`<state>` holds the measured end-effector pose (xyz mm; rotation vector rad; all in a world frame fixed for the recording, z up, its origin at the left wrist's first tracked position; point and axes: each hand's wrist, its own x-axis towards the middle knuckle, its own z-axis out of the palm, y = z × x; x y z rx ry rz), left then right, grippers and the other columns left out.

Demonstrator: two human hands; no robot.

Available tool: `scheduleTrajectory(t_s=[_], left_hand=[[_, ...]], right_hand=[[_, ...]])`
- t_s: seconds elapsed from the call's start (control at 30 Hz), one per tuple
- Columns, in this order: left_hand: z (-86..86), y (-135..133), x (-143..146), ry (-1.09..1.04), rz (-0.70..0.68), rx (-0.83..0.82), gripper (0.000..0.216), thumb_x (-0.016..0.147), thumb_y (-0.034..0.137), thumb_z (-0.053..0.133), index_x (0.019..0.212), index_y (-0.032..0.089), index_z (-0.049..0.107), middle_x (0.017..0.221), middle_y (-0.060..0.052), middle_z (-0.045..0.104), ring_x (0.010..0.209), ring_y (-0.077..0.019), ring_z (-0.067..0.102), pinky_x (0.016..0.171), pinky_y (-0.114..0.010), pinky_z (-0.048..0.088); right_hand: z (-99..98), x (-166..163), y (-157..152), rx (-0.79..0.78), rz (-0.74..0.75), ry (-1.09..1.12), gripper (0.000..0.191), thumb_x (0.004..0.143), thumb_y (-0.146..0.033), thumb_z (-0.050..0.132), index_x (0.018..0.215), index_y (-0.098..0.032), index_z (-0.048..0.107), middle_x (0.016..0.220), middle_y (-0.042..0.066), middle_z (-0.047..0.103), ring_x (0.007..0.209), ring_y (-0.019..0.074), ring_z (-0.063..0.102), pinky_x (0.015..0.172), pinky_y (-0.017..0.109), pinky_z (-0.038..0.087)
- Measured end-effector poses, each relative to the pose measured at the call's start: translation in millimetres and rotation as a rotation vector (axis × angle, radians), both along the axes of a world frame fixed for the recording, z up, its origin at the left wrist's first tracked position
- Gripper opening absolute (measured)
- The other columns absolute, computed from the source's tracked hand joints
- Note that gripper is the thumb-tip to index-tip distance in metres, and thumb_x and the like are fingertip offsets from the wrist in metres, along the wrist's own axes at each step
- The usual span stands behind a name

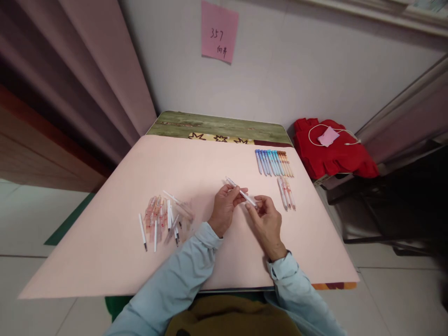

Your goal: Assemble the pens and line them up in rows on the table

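Above the middle of the pink-covered table [196,163], a slim whitish pen [241,192] slants down to the right between my hands. My left hand [226,205] pinches its upper part between thumb and fingers. At the lower end, the fingertips of my right hand [268,219] are closed on the pen; its tip is partly hidden there. To the left lies a loose heap of clear pinkish pen barrels [156,214] with white pen refills [142,232] in and around it. Right of my hands, a few pale pens with pink and brown parts [287,193] lie side by side.
A neat row of blue, turquoise and brown pens [271,162] lies at the table's back right. Beyond the right edge sits a red cloth [332,154] with a white cord. A pink note [220,31] is stuck on the wall. Curtains hang at the left.
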<state>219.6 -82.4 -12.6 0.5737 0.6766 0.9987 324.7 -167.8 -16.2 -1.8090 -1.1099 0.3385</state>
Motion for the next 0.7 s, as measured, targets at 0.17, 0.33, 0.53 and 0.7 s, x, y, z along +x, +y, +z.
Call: scheduleTrajectory(t_s=[0.17, 0.33, 0.53, 0.7], left_hand=[[-1.1, 0.1, 0.5, 0.015, 0.005, -0.001, 0.031, 0.073, 0.036, 0.079, 0.086, 0.016, 0.059, 0.084, -0.007, 0.074, 0.072, -0.015, 0.067, 0.078, -0.033, 0.053], [0.8, -0.3, -1.0, 0.019, -0.018, 0.021, 0.027, 0.074, 0.034, 0.078, 0.084, 0.016, 0.06, 0.082, -0.007, 0.073, 0.071, -0.0142, 0.065, 0.078, -0.032, 0.052], [6.1, 0.9, -3.1, 0.046, -0.042, 0.106, 0.023, 0.077, 0.034, 0.075, 0.081, 0.016, 0.061, 0.077, -0.005, 0.071, 0.071, -0.0138, 0.063, 0.077, -0.03, 0.05], [8.7, 1.6, -3.3, 0.062, -0.031, 0.165, 0.024, 0.076, 0.035, 0.075, 0.079, 0.016, 0.061, 0.076, -0.005, 0.071, 0.073, -0.0148, 0.064, 0.078, -0.031, 0.05]], right_hand=[[-1.2, -0.8, 0.7, 0.004, -0.002, 0.026, 0.029, 0.086, -0.049, 0.063, 0.084, -0.02, 0.064, 0.064, -0.003, 0.061, 0.054, 0.0123, 0.052, 0.055, 0.023, 0.04], [-3.5, 2.4, -2.1, -0.036, 0.074, 0.02, 0.034, 0.094, -0.048, 0.052, 0.08, -0.02, 0.065, 0.061, -0.002, 0.062, 0.055, 0.0134, 0.054, 0.058, 0.024, 0.04], [-1.4, 2.0, -1.6, -0.034, 0.21, 0.211, 0.038, 0.097, -0.048, 0.046, 0.074, -0.02, 0.059, 0.057, -0.003, 0.059, 0.052, 0.0129, 0.053, 0.057, 0.024, 0.041], [0.8, 0.3, -1.2, -0.024, 0.271, 0.331, 0.041, 0.098, -0.05, 0.044, 0.072, -0.02, 0.058, 0.053, -0.004, 0.055, 0.048, 0.0118, 0.049, 0.052, 0.023, 0.04]])
